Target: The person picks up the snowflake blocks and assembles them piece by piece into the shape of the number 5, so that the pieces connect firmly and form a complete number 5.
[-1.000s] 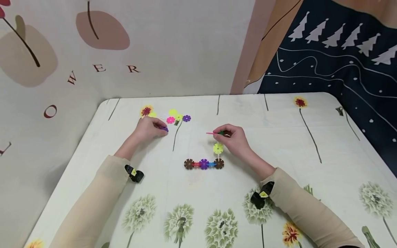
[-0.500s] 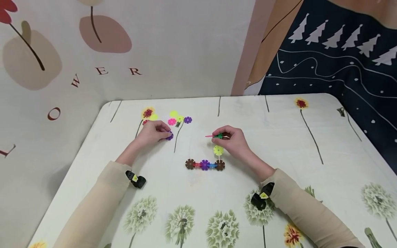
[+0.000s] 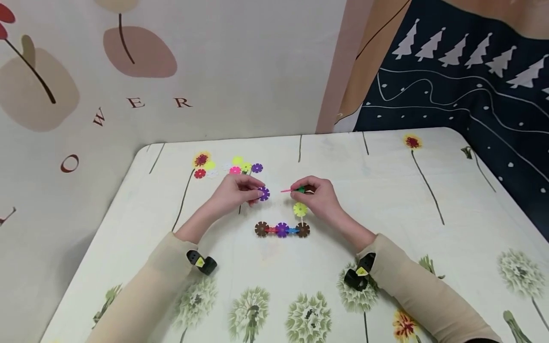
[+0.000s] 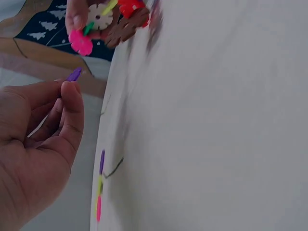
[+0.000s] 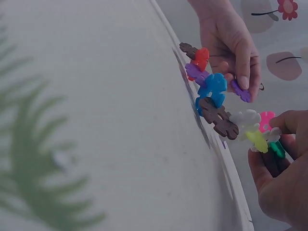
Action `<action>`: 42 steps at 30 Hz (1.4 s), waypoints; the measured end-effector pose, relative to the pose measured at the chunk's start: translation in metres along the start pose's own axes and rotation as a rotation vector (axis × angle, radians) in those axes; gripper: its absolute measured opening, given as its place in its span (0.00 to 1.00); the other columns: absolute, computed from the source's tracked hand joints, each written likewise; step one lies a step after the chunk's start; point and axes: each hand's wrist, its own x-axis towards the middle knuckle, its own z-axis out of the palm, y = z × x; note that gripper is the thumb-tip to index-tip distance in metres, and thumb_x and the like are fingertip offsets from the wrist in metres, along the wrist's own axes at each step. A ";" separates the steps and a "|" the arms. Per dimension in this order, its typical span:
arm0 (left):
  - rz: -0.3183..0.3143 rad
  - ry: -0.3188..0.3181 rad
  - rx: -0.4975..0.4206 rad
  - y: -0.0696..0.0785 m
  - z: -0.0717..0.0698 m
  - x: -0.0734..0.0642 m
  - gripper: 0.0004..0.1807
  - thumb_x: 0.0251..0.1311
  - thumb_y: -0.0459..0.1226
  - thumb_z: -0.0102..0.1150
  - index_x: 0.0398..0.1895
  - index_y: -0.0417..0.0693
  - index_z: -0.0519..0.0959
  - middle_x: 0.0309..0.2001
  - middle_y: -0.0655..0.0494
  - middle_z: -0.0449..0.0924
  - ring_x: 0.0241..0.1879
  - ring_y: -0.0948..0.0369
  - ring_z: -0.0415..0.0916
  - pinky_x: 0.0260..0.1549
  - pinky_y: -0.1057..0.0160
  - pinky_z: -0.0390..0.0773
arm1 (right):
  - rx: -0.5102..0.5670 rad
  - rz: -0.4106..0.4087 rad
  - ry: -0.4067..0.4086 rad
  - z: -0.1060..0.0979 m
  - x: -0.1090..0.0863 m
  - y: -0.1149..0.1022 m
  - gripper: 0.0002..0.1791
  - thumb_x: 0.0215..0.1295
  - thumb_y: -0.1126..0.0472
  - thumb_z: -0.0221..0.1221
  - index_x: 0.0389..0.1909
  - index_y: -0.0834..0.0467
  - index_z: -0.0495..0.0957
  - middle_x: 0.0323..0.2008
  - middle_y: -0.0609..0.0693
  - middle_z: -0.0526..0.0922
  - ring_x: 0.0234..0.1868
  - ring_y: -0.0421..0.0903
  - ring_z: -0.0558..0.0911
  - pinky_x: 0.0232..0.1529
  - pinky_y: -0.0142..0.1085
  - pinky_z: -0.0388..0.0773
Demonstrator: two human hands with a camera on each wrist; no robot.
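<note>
Between thumb and fingers, my left hand point(image 3: 233, 195) pinches a purple notched plastic disc point(image 3: 264, 193), held just left of the joined discs. Their row has a brown disc point(image 3: 261, 229) at its left end, then red, purple point(image 3: 281, 230), blue and another brown. A branch with white and yellow discs point(image 3: 300, 209) rises from the right end up to my right hand point(image 3: 321, 196). There my right fingers grip the structure around a green disc point(image 5: 277, 148). A pink disc point(image 4: 81, 43) juts out toward the purple one, with a gap between them.
Loose discs lie at the far left: red point(image 3: 199, 173), pink point(image 3: 235, 170), purple point(image 3: 257, 167), plus several yellow and whitish ones. The table point(image 3: 399, 200) has a flower-printed cover and meets a wall behind. A dark cloth with trees point(image 3: 446, 85) hangs at the right.
My left hand has carried the purple disc rightward from beside the loose discs to near the pink disc. My right hand has stayed nearly still with the joined discs.
</note>
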 end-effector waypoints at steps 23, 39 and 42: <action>0.035 -0.053 -0.151 0.009 0.026 0.011 0.10 0.67 0.25 0.63 0.49 0.31 0.82 0.37 0.43 0.86 0.28 0.55 0.84 0.34 0.57 0.88 | -0.028 -0.006 0.004 0.002 0.003 0.002 0.05 0.62 0.70 0.68 0.38 0.65 0.88 0.37 0.53 0.88 0.40 0.48 0.83 0.38 0.32 0.78; 0.061 -0.044 -0.101 0.019 0.025 0.012 0.07 0.66 0.26 0.65 0.44 0.33 0.85 0.33 0.45 0.86 0.26 0.55 0.82 0.30 0.62 0.86 | 0.012 0.018 -0.044 -0.002 0.004 -0.003 0.05 0.62 0.69 0.70 0.38 0.66 0.89 0.37 0.55 0.89 0.38 0.45 0.86 0.36 0.30 0.83; 0.060 -0.046 -0.107 0.018 0.026 0.013 0.07 0.66 0.26 0.65 0.44 0.32 0.85 0.33 0.45 0.86 0.25 0.55 0.82 0.29 0.63 0.86 | 0.011 0.020 -0.044 -0.002 0.004 -0.003 0.05 0.62 0.69 0.70 0.38 0.66 0.89 0.37 0.55 0.90 0.38 0.45 0.86 0.36 0.30 0.82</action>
